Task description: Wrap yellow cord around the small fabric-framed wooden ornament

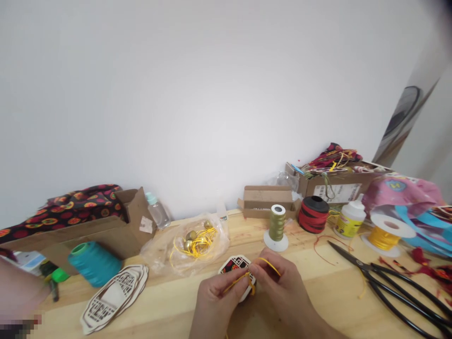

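Observation:
My left hand (222,296) and my right hand (277,282) meet at the front middle of the wooden table, both with fingers pinched. Between them runs a yellow cord (270,264); one strand loops up over the right fingers, another passes through the left. Directly behind and under the fingertips is a cut-out wooden plaque (231,263) with a dark red patterned cloth inside its frame. My fingers cover much of the plaque and the spot where the cord is pinched.
Black-handled scissors (374,273) lie at right, near a glue bottle (349,217) and spools of yellow cord (384,235), red cord (313,214) and green thread (277,226). Leftward are a plastic bag of bells (197,242), stacked wooden plaques (115,296), a teal thread cone (94,263) and another person's arm (21,287).

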{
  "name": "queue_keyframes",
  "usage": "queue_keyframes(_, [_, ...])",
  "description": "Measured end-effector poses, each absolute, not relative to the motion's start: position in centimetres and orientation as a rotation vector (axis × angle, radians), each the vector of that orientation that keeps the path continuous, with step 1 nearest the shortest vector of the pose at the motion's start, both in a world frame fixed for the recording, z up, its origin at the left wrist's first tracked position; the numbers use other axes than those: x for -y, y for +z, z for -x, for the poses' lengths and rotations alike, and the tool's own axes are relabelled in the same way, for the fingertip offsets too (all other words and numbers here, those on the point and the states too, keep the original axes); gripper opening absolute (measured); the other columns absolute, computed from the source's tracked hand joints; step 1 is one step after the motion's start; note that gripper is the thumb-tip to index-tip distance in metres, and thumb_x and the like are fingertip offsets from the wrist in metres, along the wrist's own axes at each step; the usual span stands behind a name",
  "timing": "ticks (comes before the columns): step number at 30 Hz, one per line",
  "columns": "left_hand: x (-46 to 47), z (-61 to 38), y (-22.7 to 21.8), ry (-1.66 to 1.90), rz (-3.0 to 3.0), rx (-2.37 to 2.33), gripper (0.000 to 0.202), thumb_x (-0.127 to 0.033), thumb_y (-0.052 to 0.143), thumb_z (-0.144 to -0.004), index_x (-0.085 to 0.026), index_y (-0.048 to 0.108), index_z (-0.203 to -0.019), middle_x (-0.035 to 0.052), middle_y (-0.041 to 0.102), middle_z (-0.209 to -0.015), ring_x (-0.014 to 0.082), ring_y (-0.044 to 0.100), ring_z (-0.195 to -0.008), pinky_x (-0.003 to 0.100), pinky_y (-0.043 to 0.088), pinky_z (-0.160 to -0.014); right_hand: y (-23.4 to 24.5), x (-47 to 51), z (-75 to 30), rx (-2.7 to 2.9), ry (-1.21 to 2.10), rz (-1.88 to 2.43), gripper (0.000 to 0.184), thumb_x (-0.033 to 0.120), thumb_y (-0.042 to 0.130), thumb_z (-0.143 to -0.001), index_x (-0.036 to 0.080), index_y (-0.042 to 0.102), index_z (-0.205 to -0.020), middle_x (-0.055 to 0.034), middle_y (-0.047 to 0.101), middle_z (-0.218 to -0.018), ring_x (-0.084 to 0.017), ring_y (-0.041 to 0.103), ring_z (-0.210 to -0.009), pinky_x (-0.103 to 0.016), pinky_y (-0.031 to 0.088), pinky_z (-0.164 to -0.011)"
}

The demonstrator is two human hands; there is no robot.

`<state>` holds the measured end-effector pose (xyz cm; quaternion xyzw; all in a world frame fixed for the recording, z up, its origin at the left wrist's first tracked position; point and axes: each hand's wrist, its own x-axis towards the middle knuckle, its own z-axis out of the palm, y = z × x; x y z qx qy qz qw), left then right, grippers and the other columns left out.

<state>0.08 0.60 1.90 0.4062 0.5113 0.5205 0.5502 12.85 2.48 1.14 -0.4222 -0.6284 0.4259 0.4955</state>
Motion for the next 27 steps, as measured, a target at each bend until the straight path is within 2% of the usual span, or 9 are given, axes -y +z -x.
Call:
queue_keyframes(8, [-0.7,0.0,0.9,1.172,-0.905,-1.169,0.015,-0.024,0.071,-0.052,-0.015,0.072,-0.065,0.0029,0.071,-0.057,0.0117,0.058,-0.051,0.016,0.044,-0.05,1.6,-2.6,-13.0,1.521,0.992,0.995,0.026,0.028,0.049,-0.074,0.014,0.051,-0.053,0.0026,0.038,-0.055,-0.01,0.039,-0.054,-0.021,0.032,-0.05])
queue_keyframes(13, [-0.9,0.2,0.5,1.161,-0.85,-1.121,0.016,-0.025,0.072,-0.051,-0.014,0.071,-0.061,0.0028,0.069,-0.053,0.0105,0.056,-0.051,0.017,0.042,-0.051,1.7,-2.6,-13.0,1.457,1.03,1.004,0.03,0.03,0.049,-0.074,0.015,0.044,-0.049,0.0038,0.033,-0.054,-0.01,0.036,-0.054,-0.02,0.031,-0.049])
queue_keyframes(18, [-0.7,0.2,0.5,1.172,-0.839,-1.119,0.02,-0.028,0.07,-0.053,-0.013,0.071,-0.066,0.0028,0.066,-0.051,0.0107,0.055,-0.049,0.021,0.042,-0.054,1.1,-2.8,-12.8,1.447,1.129,1.021,0.027,0.031,0.049,-0.076,0.015,0.046,-0.054,0.0034,0.038,-0.057,-0.009,0.038,-0.056,-0.02,0.033,-0.052])
queue_keyframes(23, [-0.6,0.3,0.6,1.15,-0.844,-1.144,0.022,-0.028,0.071,-0.051,-0.011,0.071,-0.065,0.0039,0.066,-0.048,0.0117,0.056,-0.049,0.018,0.041,-0.049,0.9,-2.7,-12.8,1.476,1.128,0.997,0.023,0.03,0.049,-0.076,0.014,0.05,-0.059,0.0019,0.044,-0.06,-0.01,0.041,-0.058,-0.021,0.034,-0.054])
queue_keyframes(27, [-0.7,0.2,0.7,1.15,-0.835,-1.134,0.024,-0.028,0.072,-0.052,-0.012,0.071,-0.069,0.0044,0.068,-0.051,0.0115,0.057,-0.05,0.018,0.042,-0.05,1.0,-2.6,-12.9,1.461,1.11,1.006,0.025,0.031,0.049,-0.076,0.015,0.049,-0.057,0.0021,0.043,-0.059,-0.01,0.041,-0.058,-0.021,0.034,-0.054])
